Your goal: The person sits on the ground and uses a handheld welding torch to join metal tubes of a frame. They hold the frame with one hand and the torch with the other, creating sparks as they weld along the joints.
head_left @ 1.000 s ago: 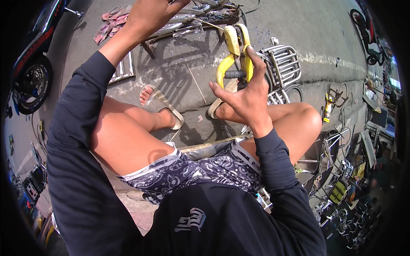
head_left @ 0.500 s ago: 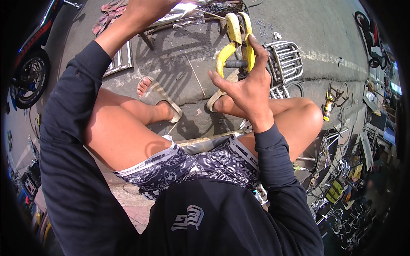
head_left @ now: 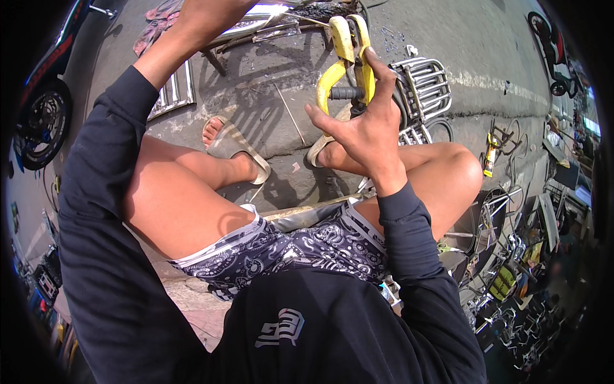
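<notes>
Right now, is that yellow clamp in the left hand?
No, the right hand holds the yellow clamp, while the left hand is apart from it, at the picture's top edge.

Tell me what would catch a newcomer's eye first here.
Probably the yellow clamp held in the right hand, upper centre. To its right in the view is a shiny barred metal rack, and a motorcycle's dark wheel shows near the left edge.

Open-air workshop, barred metal rack (head_left: 427, 89), motorbike (head_left: 50, 96), probably metal parts (head_left: 521, 333), dimly seen
</notes>
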The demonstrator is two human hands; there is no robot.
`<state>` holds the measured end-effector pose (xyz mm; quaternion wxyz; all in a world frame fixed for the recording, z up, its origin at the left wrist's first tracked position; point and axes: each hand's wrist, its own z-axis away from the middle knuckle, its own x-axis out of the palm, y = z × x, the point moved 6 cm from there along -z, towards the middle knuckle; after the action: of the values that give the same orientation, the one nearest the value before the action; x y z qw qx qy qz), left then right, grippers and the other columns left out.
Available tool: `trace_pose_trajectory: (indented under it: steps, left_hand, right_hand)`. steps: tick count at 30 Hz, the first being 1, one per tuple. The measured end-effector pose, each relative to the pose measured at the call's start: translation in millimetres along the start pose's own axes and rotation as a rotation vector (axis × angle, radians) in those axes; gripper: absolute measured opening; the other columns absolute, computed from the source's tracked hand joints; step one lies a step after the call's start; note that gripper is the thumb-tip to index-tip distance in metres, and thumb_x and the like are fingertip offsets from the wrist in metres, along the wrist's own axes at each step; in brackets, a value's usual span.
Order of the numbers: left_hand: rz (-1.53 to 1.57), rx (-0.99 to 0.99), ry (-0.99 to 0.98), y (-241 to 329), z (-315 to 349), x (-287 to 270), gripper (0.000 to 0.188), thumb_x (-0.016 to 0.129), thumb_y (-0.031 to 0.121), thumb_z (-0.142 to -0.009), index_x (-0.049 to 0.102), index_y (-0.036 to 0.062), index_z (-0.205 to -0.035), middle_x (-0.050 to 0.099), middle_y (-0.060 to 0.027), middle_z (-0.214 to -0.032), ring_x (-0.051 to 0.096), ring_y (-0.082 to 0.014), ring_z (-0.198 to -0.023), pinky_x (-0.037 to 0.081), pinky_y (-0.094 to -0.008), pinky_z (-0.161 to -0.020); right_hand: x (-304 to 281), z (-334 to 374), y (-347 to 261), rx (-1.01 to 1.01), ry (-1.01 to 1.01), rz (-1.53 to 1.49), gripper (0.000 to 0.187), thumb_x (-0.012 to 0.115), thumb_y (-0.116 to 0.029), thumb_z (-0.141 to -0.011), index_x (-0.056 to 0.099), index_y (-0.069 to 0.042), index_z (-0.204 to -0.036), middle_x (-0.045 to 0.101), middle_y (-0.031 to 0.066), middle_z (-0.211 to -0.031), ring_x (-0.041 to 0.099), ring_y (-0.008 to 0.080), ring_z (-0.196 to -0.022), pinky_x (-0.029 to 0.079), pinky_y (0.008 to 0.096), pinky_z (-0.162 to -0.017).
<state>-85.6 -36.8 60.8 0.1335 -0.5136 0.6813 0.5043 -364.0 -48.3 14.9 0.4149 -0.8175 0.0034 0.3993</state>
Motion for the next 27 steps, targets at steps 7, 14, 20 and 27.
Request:
trace_pose_trajectory:
  steps: [7,14,20,27]
  left_hand:
    - [-0.009,-0.056,0.056,-23,0,-11,0.034,0.07,0.034,-0.1,0.065,0.0003,-0.101,0.057,-0.0139,-0.07,0.055,-0.0246,-0.066,0.045,-0.0418,-0.064]
    - [0.012,-0.02,0.127,-35,7,-21,0.042,0.071,0.039,-0.101,0.061,-0.0005,-0.092,0.047,-0.0088,-0.063,0.045,-0.02,-0.059,0.039,-0.0404,-0.057]
    - [-0.056,0.04,0.143,-35,7,-24,0.048,0.071,0.042,-0.101,0.055,0.0001,-0.084,0.042,-0.0069,-0.061,0.041,-0.0188,-0.057,0.035,-0.0402,-0.053]
    - [-0.019,0.065,0.162,-36,7,-22,0.051,0.07,0.045,-0.102,0.054,0.0006,-0.083,0.042,-0.0062,-0.061,0.042,-0.0169,-0.057,0.035,-0.0384,-0.052]
  right_hand:
    - [0,5,-1,-0.028,0.046,-0.009,0.112,0.099,-0.03,-0.069,0.031,-0.004,-0.154,0.058,0.0255,-0.14,0.069,0.0371,-0.12,0.058,0.0444,-0.101]
    - [0,7,0,-0.023,0.027,0.001,0.112,0.099,-0.031,-0.069,0.033,-0.003,-0.155,0.058,0.0257,-0.141,0.068,0.0378,-0.122,0.056,0.0449,-0.103]
    - [2,6,1,-0.026,0.022,-0.015,0.112,0.099,-0.031,-0.069,0.033,-0.003,-0.156,0.058,0.026,-0.141,0.068,0.0373,-0.122,0.057,0.0443,-0.104]
    - [4,5,1,-0.01,0.007,-0.034,0.111,0.099,-0.031,-0.07,0.034,-0.003,-0.155,0.059,0.0258,-0.141,0.068,0.0367,-0.123,0.057,0.0436,-0.104]
